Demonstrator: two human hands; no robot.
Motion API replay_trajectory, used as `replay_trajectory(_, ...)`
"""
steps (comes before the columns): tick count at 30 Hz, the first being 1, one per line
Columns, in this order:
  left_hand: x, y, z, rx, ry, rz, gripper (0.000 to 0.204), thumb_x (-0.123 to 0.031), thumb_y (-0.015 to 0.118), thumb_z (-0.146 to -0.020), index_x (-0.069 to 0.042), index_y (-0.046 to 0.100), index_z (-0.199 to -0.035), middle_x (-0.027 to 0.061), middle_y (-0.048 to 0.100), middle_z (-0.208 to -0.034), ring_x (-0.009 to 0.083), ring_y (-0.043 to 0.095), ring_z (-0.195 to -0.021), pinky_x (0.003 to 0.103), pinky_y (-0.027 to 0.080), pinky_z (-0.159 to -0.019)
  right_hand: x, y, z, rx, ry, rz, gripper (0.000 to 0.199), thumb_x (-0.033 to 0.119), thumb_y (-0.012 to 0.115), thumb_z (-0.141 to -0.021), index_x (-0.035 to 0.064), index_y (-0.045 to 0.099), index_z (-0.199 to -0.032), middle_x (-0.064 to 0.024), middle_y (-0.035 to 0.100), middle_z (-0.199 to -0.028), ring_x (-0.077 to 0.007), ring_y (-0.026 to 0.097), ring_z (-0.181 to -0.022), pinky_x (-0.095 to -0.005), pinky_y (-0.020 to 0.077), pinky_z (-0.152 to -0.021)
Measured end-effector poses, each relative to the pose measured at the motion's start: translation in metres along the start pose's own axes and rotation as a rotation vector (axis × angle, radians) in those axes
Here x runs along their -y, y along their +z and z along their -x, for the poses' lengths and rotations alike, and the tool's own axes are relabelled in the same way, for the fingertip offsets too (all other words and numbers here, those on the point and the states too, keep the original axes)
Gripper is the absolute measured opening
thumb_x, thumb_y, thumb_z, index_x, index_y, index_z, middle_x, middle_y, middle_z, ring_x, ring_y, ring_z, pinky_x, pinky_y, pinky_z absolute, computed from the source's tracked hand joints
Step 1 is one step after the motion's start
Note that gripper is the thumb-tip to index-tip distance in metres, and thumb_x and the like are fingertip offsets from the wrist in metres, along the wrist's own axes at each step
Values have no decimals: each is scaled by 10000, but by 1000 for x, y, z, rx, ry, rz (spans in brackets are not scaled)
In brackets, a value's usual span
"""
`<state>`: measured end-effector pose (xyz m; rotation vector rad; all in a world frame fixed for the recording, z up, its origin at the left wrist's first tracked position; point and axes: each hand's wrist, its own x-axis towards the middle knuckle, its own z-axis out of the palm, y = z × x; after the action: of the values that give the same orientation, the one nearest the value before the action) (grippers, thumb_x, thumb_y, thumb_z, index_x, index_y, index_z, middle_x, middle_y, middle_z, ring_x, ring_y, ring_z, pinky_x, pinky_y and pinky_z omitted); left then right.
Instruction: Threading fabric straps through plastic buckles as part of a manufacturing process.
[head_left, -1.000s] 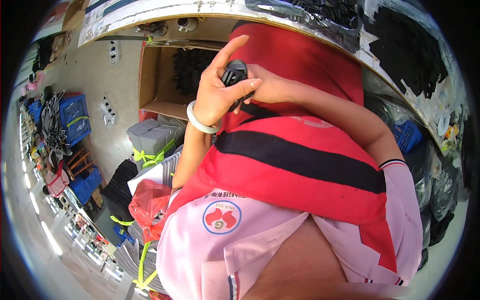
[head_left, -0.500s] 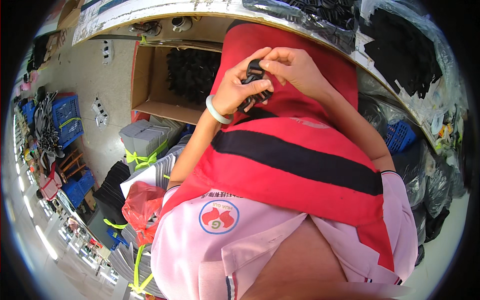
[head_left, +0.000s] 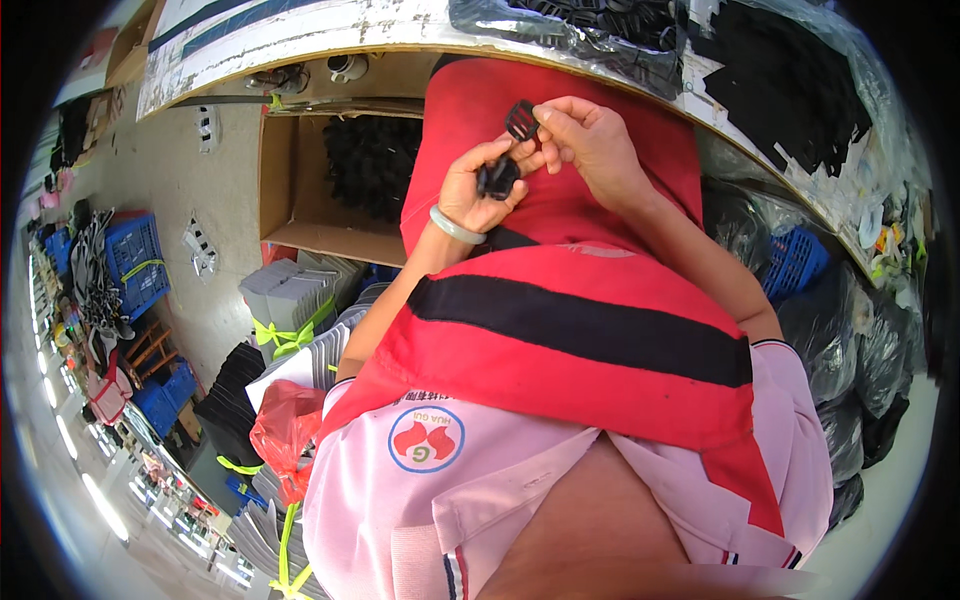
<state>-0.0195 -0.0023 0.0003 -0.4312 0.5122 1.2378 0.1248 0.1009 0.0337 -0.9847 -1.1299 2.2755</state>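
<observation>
Over my lap, my left hand (head_left: 463,192) is cupped with the palm up, its fingers curled round a small bunch of black plastic buckles (head_left: 497,178). Just above that palm, my right hand (head_left: 600,152) pinches one slotted black buckle (head_left: 521,121) between thumb and fingertips. This buckle is tilted, its openings showing, and the left fingertips are close below it. I cannot tell whether they touch it. Behind both hands lies the red apron (head_left: 470,100) across my legs.
Ahead runs a worn white table edge (head_left: 290,42), bearing a clear bag of black buckles (head_left: 600,25) and black strap pieces (head_left: 790,90). Under it, left, an open cardboard box (head_left: 288,180) holds black pieces. Tied grey stacks (head_left: 290,292), a red bag (head_left: 285,430) and a blue basket (head_left: 795,262) flank me.
My hands have moved apart a little. The right hand has lifted one buckle away from the bunch, and the left hand has opened somewhat, showing the buckles in its palm.
</observation>
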Motion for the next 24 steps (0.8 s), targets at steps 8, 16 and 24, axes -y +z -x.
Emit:
replay_trajectory(8, 20, 22, -15, 50, 338, -490, 181, -114, 590, -939, -4, 613, -1081, 34, 609, -839, 95, 551, -657, 210, 444, -453, -13, -11, -1, -216, -202, 153, 182, 144, 622, -920, -26, 620, -984, -51, 639, -771, -74, 588, -606, -200, 490, -537)
replay_trajectory(16, -3, 30, -24, 32, 338, -497, 178, -199, 599, -950, -30, 617, -1002, 62, 619, -918, 120, 543, -682, 207, 421, -458, 11, -70, 30, -239, -701, 1101, 117, 131, 652, -886, 32, 633, -946, -63, 648, -854, -141, 632, -777, -278, 500, -689)
replay_trajectory(24, -2, 17, -24, -20, 254, -948, 142, -130, 636, -917, 7, 666, -938, 78, 653, -779, 105, 544, -545, 210, 425, -429, 28, -212, 75, -900, -647, 1517, 287, 203, 712, -801, 92, 660, -1060, -109, 602, -1082, -304, 561, -1024, -377, 460, -874)
